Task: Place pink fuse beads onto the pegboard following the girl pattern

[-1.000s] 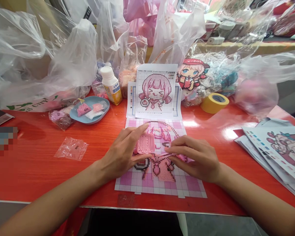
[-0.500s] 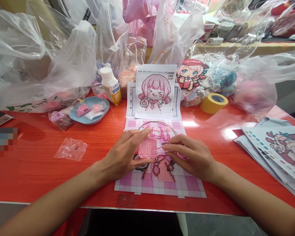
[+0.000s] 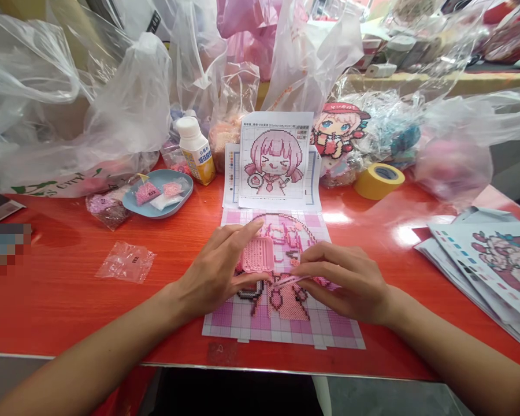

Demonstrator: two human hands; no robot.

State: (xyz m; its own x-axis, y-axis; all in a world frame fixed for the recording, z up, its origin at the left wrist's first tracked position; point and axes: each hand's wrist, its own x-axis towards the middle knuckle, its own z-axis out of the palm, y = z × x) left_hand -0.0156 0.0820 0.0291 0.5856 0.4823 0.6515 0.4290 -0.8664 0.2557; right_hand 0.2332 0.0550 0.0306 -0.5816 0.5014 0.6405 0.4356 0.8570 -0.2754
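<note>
My left hand (image 3: 221, 268) grips a small pink bead tray (image 3: 257, 254) by its edges, tilted toward me, with rows of small beads in it. Between the thumb and fingers of my right hand (image 3: 344, 280) is a slim pair of pink tweezers (image 3: 289, 281), pointing left. Both hands hover over a checked pink-and-white pegboard (image 3: 225, 323), which carries a partly bead-filled figure. Dark beads outline the figure's head, and pink beads (image 3: 288, 303) cover its lower body. My hands hide parts of the board's middle. Behind it stands a printed pattern sheet (image 3: 274, 162) of a pink-haired character.
On the left are an opened plastic bag (image 3: 127, 262), a blue dish (image 3: 156, 211) with bead packets, and a white bottle (image 3: 195, 150). Yellow tape (image 3: 379, 182) and printed sheets (image 3: 485, 271) lie right. Plastic bags (image 3: 130, 98) crowd the back.
The tweezers have swung lower, from beside the tray's right edge to over the figure's lower body. The pink tray has shifted slightly up and left in my left hand.
</note>
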